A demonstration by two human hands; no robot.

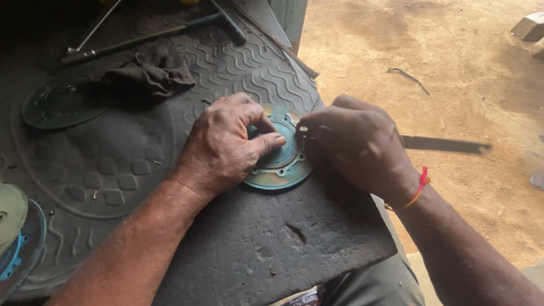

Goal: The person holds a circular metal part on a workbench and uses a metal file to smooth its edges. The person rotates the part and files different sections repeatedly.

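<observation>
- Rubber mat point(249, 249), dark and worn, fills the near ground, with a small tear in it close to the near edge.
- Left forearm comes in from the bottom left, right forearm from the bottom right, and both meet over one round part.
- Left hand point(226, 144) lies flat on the round metal disc point(280, 173), thumb stretched across its raised middle, fingers curled down over the far rim: it is pressing and gripping the disc.
- Disc sits on the mat just ahead of centre, bluish-green with rusty patches, small holes around its inner ring.
- Right hand point(354, 141) is bunched at the disc's right edge, fingertips pinched together on something small and pale; what that is, I cannot tell.
- Red thread band point(420, 184) circles the right wrist.
- Stacked discs point(17, 238) peek in at the left edge, pale green over blue.
- Further out on the mat, a second dark disc point(59, 105) lies flat to the far left, well apart from the hands.
- Crumpled dark rag point(153, 71) lies just beyond it.
- Hammer point(170, 31) and a thin metal rod point(96, 25) lie along the mat's far edge.
- Off to the right, sandy ground point(453, 85) with a flat dark strip point(445, 144) lying behind the right hand, and a stone block point(530, 25) at the far corner.
</observation>
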